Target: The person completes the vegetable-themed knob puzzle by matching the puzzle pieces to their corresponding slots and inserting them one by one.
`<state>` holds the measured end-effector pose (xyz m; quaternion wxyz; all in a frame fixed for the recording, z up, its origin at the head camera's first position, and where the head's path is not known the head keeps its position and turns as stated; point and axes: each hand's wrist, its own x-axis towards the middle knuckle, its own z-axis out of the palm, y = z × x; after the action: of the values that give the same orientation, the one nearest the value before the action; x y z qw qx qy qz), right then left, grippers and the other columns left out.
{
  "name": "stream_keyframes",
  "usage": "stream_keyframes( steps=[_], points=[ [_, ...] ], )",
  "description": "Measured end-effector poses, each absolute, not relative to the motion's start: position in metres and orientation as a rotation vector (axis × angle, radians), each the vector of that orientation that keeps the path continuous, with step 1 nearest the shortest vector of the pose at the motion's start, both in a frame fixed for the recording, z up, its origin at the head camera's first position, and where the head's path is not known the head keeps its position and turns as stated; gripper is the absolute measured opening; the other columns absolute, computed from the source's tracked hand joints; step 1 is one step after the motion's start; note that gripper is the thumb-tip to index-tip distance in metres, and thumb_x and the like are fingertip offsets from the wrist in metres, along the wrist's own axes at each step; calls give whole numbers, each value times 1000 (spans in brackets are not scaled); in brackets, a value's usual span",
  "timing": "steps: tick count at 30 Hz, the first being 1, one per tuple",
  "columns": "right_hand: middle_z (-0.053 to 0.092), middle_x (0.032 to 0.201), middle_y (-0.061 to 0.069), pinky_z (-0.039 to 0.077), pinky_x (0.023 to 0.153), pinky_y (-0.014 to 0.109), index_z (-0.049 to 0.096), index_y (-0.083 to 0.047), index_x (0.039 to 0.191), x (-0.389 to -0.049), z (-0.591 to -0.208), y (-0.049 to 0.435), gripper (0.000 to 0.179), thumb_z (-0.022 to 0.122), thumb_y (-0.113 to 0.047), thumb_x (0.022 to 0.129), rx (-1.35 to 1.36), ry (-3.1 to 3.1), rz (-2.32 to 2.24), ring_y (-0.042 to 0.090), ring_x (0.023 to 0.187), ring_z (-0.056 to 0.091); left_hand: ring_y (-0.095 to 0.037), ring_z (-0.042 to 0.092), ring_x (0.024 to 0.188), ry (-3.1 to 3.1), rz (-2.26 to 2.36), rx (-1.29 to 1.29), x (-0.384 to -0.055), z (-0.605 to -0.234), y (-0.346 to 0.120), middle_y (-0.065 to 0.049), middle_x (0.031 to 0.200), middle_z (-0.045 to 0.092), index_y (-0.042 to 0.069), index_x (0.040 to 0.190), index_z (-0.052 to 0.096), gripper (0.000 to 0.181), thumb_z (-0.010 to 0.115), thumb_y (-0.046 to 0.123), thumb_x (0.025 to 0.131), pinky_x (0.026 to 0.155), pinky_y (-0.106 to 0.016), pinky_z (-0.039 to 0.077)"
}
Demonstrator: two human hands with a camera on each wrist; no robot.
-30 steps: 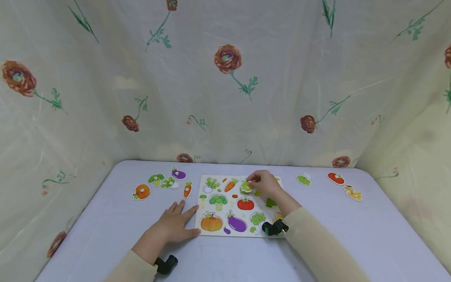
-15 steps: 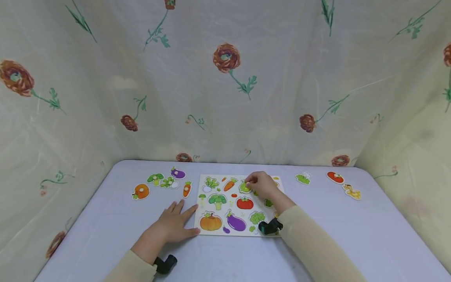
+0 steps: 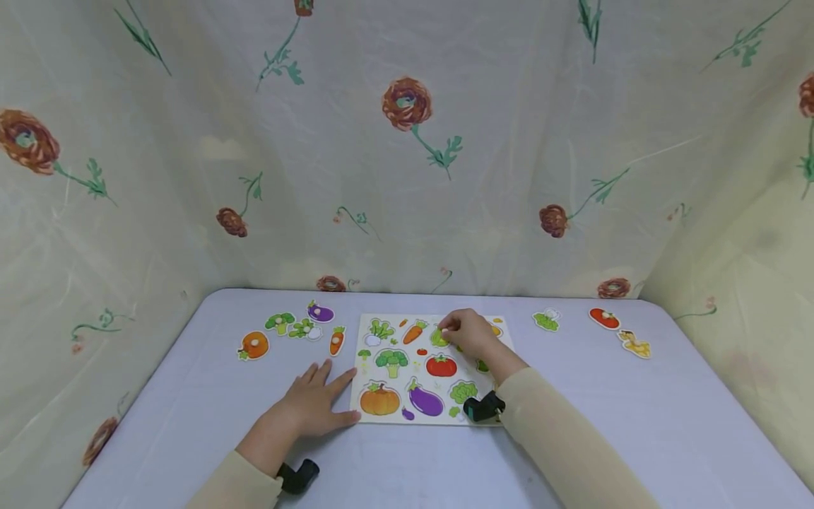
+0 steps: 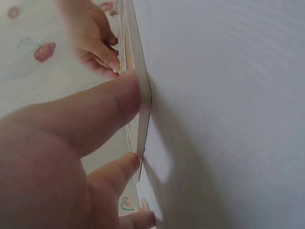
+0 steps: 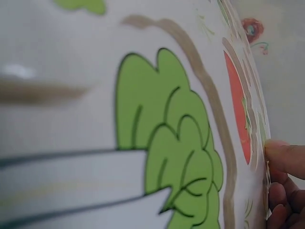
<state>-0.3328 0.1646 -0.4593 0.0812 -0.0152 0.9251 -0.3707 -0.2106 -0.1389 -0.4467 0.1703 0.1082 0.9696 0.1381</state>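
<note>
A flat puzzle board (image 3: pixel 407 420) with printed vegetables lies on the table. In the head view my right hand (image 3: pixel 473 335) is over its upper part, thumb and index finger pinching a round green vegetable puzzle piece (image 3: pixel 437 339) at its top picture row. My left hand (image 3: pixel 311 404) lies with spread fingers at the board's left side; its thumb touches the edge in the left wrist view, where the board edge (image 4: pixel 145 88) is seen side-on. The right wrist view shows the fingers (image 5: pixel 286 157) at the board's surface, with the piece itself hidden.
Left of the board lie loose pieces: a pumpkin (image 3: pixel 256 345), broccoli (image 3: pixel 278 322), eggplant (image 3: pixel 321 313), carrot (image 3: pixel 338 341) and a radish-like one (image 3: pixel 305 329). To the right are a cabbage-like piece (image 3: pixel 545 322), tomato (image 3: pixel 604 319) and yellow piece (image 3: pixel 636 346). A floral curtain (image 3: pixel 356 155) surrounds the table.
The green piece in my right hand has come down flatter onto the board, the hand shifting slightly left. My left hand stays in place.
</note>
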Motion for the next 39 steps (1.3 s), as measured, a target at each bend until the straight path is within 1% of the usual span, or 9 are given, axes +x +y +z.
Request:
stream_keyframes(
  steps=[9, 15, 20, 23, 27, 32, 39],
  points=[
    [63, 96, 6, 48, 80, 32, 72, -11, 106, -332, -459, 165, 11, 69, -14, 96, -54, 2764, -1085, 22, 91, 55, -49, 13, 149, 2758, 391, 320, -209, -448, -139, -23, 163, 21, 24, 155, 39, 80, 68, 57, 88, 117, -65, 17],
    [63, 99, 6, 48, 81, 32, 71, -10, 109, -330, -458, 166, 15, 69, -14, 95, -47, 2754, -1108, 23, 93, 55, -48, 13, 149, 2756, 390, 317, -209, -448, -139, -23, 163, 21, 24, 155, 39, 80, 68, 57, 88, 117, -64, 17],
    [62, 99, 7, 49, 76, 32, 70, -7, 113, -325, -448, 172, 19, 69, -13, 95, -82, 2769, -1139, 23, 90, 55, -49, 13, 149, 2755, 395, 323, -208, -447, -139, -23, 163, 21, 24, 155, 39, 80, 68, 56, 88, 117, -65, 17],
    [62, 100, 9, 48, 75, 33, 70, -5, 115, -320, -438, 177, 21, 67, -13, 96, -110, 2780, -1140, 23, 90, 54, -49, 13, 149, 2751, 396, 321, -208, -446, -139, -23, 163, 21, 24, 155, 39, 79, 67, 56, 89, 117, -65, 17],
    [63, 103, 9, 48, 77, 32, 69, -5, 118, -314, -425, 188, 23, 66, -13, 97, -153, 2795, -1123, 24, 92, 53, -49, 13, 149, 2748, 390, 319, -208, -446, -140, -24, 163, 21, 24, 155, 39, 79, 67, 56, 89, 117, -65, 17],
    [63, 103, 11, 48, 73, 32, 68, -2, 119, -306, -413, 205, 25, 65, -14, 98, -201, 2826, -1116, 25, 90, 53, -49, 14, 148, 2750, 382, 333, -208, -446, -140, -24, 162, 21, 24, 156, 39, 79, 66, 56, 90, 117, -65, 17],
    [63, 107, 13, 46, 74, 32, 67, -2, 121, -300, -406, 240, 26, 66, -14, 98, -174, 2917, -1087, 27, 92, 51, -50, 15, 148, 2757, 380, 335, -210, -443, -139, -25, 162, 22, 23, 156, 39, 79, 66, 56, 90, 117, -65, 18]
  ],
)
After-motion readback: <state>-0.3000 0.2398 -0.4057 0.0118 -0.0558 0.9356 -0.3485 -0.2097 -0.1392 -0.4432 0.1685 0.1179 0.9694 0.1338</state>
